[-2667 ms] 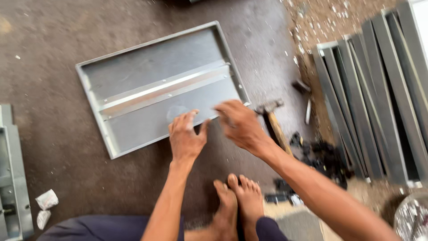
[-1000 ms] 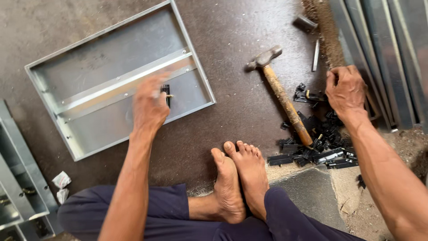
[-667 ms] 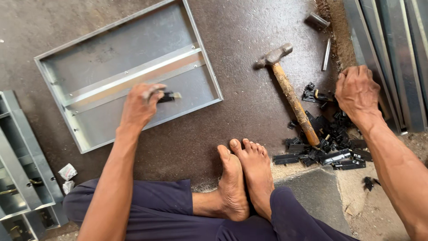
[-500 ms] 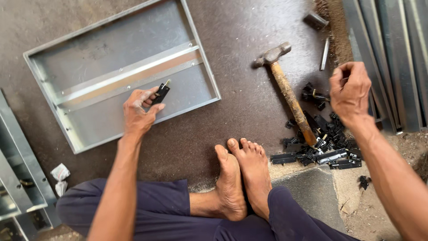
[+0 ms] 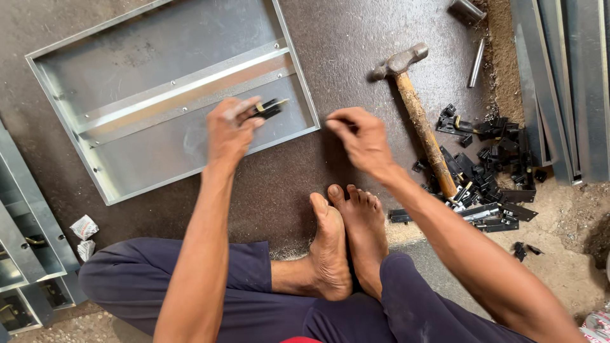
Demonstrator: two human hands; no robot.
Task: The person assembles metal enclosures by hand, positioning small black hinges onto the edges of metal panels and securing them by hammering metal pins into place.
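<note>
One small black clip (image 5: 270,108) is being gripped by left hand (image 5: 230,130) over metal tray (image 5: 159,95); right hand (image 5: 359,140), fingertips pinched, contents indiscernible, is being held nr hammer (image 5: 416,114).

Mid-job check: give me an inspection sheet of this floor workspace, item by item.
Surface: dark floor, sandy at the right.
Job's things: shallow metal tray; small black part in the left hand.
Clutter: hammer, pile of black parts, metal rod, crumpled paper.
Hands: left fingers pinch the black part; right hand near the tray's corner, fingers bunched, contents unclear.
Cables: nothing seen.
Surroundings: stacked metal channels right, more trays left.
</note>
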